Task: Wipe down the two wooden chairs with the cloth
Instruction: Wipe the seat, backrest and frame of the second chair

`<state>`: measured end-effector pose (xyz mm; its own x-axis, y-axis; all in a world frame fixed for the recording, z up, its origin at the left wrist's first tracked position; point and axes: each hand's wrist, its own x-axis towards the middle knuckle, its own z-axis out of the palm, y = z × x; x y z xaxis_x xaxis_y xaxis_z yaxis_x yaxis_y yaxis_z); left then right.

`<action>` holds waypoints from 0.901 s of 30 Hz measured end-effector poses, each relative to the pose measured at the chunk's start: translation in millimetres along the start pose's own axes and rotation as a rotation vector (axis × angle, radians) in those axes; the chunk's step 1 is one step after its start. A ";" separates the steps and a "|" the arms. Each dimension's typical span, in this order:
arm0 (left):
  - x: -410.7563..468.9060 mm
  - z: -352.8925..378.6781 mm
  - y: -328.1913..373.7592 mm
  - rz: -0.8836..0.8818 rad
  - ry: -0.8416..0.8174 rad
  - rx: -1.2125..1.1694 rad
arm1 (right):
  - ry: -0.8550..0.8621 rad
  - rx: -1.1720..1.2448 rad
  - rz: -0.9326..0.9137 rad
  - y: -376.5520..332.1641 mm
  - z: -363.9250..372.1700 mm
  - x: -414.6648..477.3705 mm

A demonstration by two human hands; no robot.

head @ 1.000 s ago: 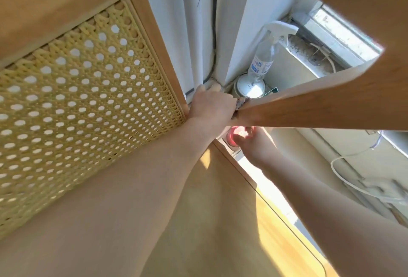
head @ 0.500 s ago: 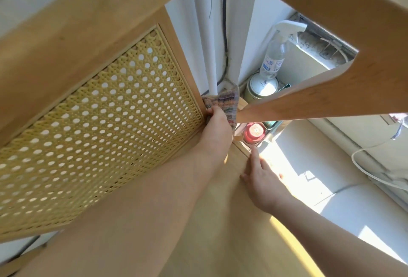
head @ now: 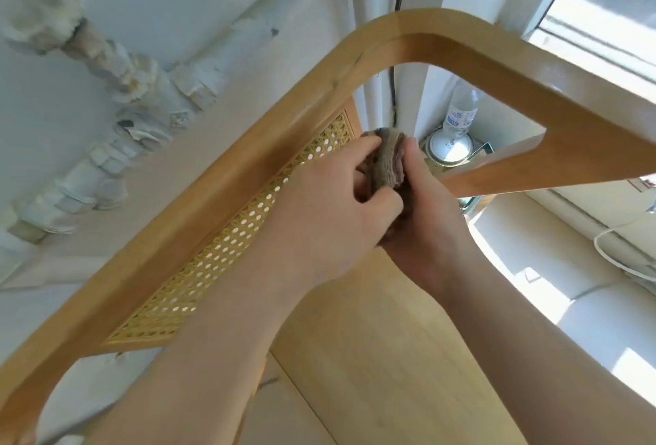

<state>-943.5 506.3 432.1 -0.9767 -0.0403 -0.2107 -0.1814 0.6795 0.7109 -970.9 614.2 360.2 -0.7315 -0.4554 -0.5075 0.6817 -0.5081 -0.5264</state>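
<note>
Where the cane back panel [head: 220, 249] of the wooden chair [head: 159, 253] meets its bent armrest [head: 461, 40], the bunched cloth [head: 388, 160] is held up between both hands, just off the panel's end edge and above the pale seat [head: 390, 356]; I cannot tell whether it touches the wood. Each grip pinches it, the left hand [head: 330, 210] curling fingers and thumb round the near fold and the right hand [head: 426, 224] closing on the far side. Through the armrest's open loop a clear bottle [head: 461, 107] and a round tin [head: 449, 148] stand in the wall corner, with wrapped pipes [head: 124, 107] beyond the top rail and a window [head: 603, 1] on the right.
</note>
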 end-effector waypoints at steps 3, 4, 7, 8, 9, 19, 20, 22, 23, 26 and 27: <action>-3.4 -49.6 -18.3 0.174 0.382 0.493 | 0.122 -0.146 -0.258 1.0 49.1 1.4; -3.1 -56.5 -27.8 0.121 0.392 0.670 | 0.151 -0.149 -0.312 6.3 58.1 2.5; 0.0 -65.0 -53.1 0.010 0.231 0.787 | 0.267 -0.229 -0.453 27.6 87.4 1.1; 2.5 -69.1 -57.5 0.034 0.190 0.759 | 0.339 -0.338 -0.523 39.0 94.0 5.3; 5.1 -73.6 -60.8 0.068 0.150 0.710 | 0.402 -0.425 -0.588 50.2 99.1 11.2; 2.5 -75.7 -63.1 0.140 0.160 0.689 | 0.991 -0.328 -0.294 100.4 23.1 105.9; 3.6 -75.6 -63.8 0.139 0.158 0.700 | 1.020 -0.241 -0.156 109.0 14.3 111.6; 5.7 -75.6 -64.7 0.147 0.159 0.710 | 1.045 -0.123 -0.002 123.3 11.6 116.8; 6.6 -76.0 -64.3 0.144 0.157 0.713 | 1.047 -0.082 0.005 123.3 21.4 113.7; 5.0 -76.4 -62.8 0.106 0.151 0.702 | 0.919 -0.155 -0.304 102.7 68.2 88.8; 4.5 -76.4 -62.3 0.098 0.149 0.695 | 0.857 -0.233 -0.438 99.1 82.0 81.4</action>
<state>-945.4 407.8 438.1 -0.9990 -0.0211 -0.0388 -0.0257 0.9925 0.1194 -964.4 466.8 322.7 -0.7218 0.4680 -0.5099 0.4081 -0.3073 -0.8597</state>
